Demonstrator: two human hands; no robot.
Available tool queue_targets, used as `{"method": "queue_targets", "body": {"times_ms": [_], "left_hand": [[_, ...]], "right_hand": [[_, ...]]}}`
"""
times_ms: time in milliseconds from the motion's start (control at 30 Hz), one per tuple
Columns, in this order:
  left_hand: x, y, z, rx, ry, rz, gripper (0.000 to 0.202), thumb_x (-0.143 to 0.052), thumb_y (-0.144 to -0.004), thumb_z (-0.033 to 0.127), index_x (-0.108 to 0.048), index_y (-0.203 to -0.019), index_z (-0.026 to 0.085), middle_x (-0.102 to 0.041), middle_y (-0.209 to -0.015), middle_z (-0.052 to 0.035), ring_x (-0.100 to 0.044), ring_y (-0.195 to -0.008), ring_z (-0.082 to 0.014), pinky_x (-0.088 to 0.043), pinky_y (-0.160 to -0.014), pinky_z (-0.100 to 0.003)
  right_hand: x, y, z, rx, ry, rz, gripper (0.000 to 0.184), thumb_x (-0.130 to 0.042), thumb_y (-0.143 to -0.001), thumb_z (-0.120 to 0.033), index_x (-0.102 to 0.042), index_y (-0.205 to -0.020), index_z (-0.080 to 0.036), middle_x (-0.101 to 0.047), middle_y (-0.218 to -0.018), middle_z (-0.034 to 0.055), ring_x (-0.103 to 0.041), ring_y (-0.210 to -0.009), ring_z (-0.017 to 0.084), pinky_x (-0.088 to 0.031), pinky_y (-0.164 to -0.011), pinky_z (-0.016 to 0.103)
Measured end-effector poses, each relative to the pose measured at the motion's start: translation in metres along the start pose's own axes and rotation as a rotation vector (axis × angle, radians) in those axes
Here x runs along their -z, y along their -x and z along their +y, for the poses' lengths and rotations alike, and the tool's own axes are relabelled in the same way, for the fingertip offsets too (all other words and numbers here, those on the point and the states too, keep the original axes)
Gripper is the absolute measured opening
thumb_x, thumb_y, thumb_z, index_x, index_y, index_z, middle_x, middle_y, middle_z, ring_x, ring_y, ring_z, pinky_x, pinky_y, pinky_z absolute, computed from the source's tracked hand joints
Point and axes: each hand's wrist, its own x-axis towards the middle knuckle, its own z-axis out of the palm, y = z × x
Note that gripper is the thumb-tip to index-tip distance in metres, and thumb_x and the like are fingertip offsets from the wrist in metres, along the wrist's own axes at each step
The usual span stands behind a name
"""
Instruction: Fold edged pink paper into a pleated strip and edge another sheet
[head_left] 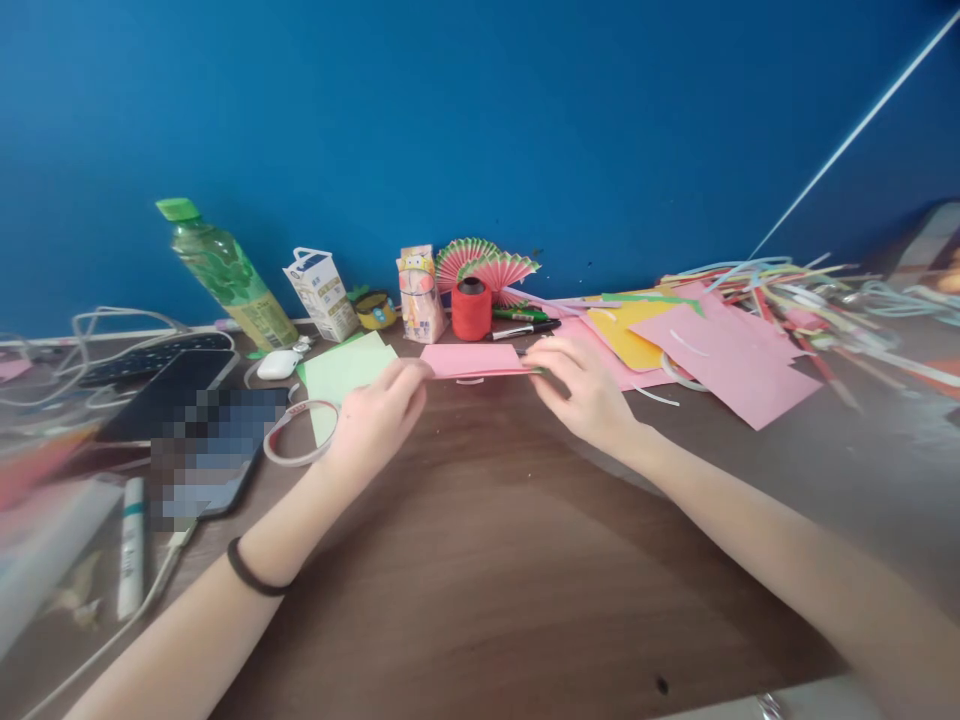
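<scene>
A folded pink paper (pixel 471 359) lies low over the brown desk (pixel 495 560), held at both ends. My left hand (pixel 373 425) pinches its left edge with closed fingers. My right hand (pixel 583 390) presses and pinches its right edge. A black band circles my left wrist. A light green sheet (pixel 341 375) lies just left of the pink paper, behind my left hand. A ring of tape (pixel 294 442) rests beside my left hand.
A phone (pixel 196 432), a pen, cables and a green bottle (pixel 225 272) crowd the left. Small cartons, a red thread spool (pixel 471 310), paper fans (pixel 487 265) and markers stand at the back. Pink and yellow sheets (pixel 720 360) and paper strips pile at the right.
</scene>
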Motion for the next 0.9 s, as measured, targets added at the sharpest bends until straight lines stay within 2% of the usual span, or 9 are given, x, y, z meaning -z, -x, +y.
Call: {"method": "queue_targets", "body": {"times_ms": [67,133,233,367,467,567,700,800,900], "left_hand": [[0.010,-0.003,0.000,0.148,0.068,0.026,0.023,-0.038,-0.085,0.022,-0.056,-0.099,0.022,-0.067,-0.089,-0.0012,-0.061,-0.068,-0.0116,-0.041,-0.058,-0.021],[0.019,-0.007,-0.002,0.238,0.102,0.067,0.022,-0.038,-0.084,0.024,-0.056,-0.097,0.022,-0.068,-0.082,0.0005,-0.062,-0.070,-0.0118,-0.043,-0.063,-0.021],[0.030,-0.012,-0.009,0.313,0.071,0.115,0.023,-0.039,-0.083,0.025,-0.057,-0.097,0.022,-0.069,-0.081,0.0011,-0.063,-0.070,-0.0121,-0.044,-0.067,-0.021],[0.044,-0.017,-0.015,0.328,0.023,0.136,0.027,-0.038,-0.083,0.024,-0.058,-0.101,0.021,-0.068,-0.068,0.0018,-0.064,-0.068,-0.0127,-0.044,-0.068,-0.022],[0.053,-0.018,-0.013,0.335,0.010,0.157,0.026,-0.039,-0.083,0.024,-0.059,-0.099,0.022,-0.066,-0.063,0.0038,-0.064,-0.067,-0.0119,-0.043,-0.067,-0.020],[0.060,-0.017,-0.010,0.331,0.000,0.152,0.025,-0.040,-0.082,0.025,-0.059,-0.099,0.023,-0.066,-0.063,0.0049,-0.063,-0.064,-0.0108,-0.042,-0.063,-0.019],[0.071,-0.015,-0.007,0.297,-0.049,0.153,0.024,-0.040,-0.082,0.027,-0.060,-0.096,0.023,-0.066,-0.064,0.0035,-0.063,-0.063,-0.0124,-0.041,-0.062,-0.021],[0.082,-0.014,-0.005,0.282,-0.009,0.015,0.024,-0.041,-0.080,0.026,-0.060,-0.096,0.026,-0.066,-0.063,0.0051,-0.062,-0.059,-0.0128,-0.041,-0.061,-0.022],[0.093,-0.012,-0.005,0.286,-0.002,-0.040,0.025,-0.040,-0.078,0.026,-0.060,-0.094,0.028,-0.066,-0.061,0.0060,-0.062,-0.057,-0.0143,-0.041,-0.059,-0.023]], "right_hand": [[-0.001,0.000,0.000,-0.099,-0.085,0.062,0.027,-0.042,-0.083,-0.018,-0.047,-0.109,-0.024,-0.051,-0.113,0.0083,-0.054,-0.092,0.020,-0.044,-0.079,0.036],[-0.006,0.002,0.004,-0.188,-0.141,0.064,0.032,-0.044,-0.080,-0.018,-0.043,-0.112,-0.022,-0.051,-0.111,0.0086,-0.055,-0.086,0.019,-0.046,-0.074,0.035],[-0.022,0.006,0.012,-0.224,-0.140,-0.047,0.030,-0.044,-0.078,-0.016,-0.046,-0.107,-0.019,-0.053,-0.103,0.0094,-0.055,-0.086,0.019,-0.046,-0.077,0.036],[-0.043,0.004,0.010,-0.055,-0.099,-0.265,0.033,-0.037,-0.080,-0.012,-0.052,-0.109,-0.018,-0.050,-0.123,0.0112,-0.045,-0.114,0.022,-0.039,-0.091,0.040],[-0.052,-0.006,0.001,0.030,-0.022,-0.419,0.041,-0.034,-0.084,-0.015,-0.050,-0.120,-0.020,-0.045,-0.133,0.0086,-0.043,-0.116,0.022,-0.038,-0.090,0.042],[-0.055,-0.013,-0.006,0.080,0.032,-0.513,0.041,-0.031,-0.088,-0.021,-0.048,-0.125,-0.020,-0.048,-0.132,0.0070,-0.042,-0.118,0.021,-0.036,-0.090,0.040],[-0.052,-0.010,-0.001,0.036,0.150,-0.501,0.040,-0.031,-0.091,-0.031,-0.050,-0.124,-0.018,-0.051,-0.128,0.0088,-0.045,-0.115,0.023,-0.036,-0.089,0.039],[-0.043,-0.003,0.013,-0.023,0.243,-0.477,0.039,-0.033,-0.090,-0.031,-0.053,-0.121,-0.016,-0.053,-0.125,0.0106,-0.046,-0.113,0.025,-0.035,-0.090,0.040],[-0.030,0.001,0.030,-0.124,0.348,-0.440,0.037,-0.035,-0.089,-0.029,-0.057,-0.116,-0.015,-0.056,-0.120,0.0127,-0.050,-0.106,0.027,-0.036,-0.088,0.043]]}}
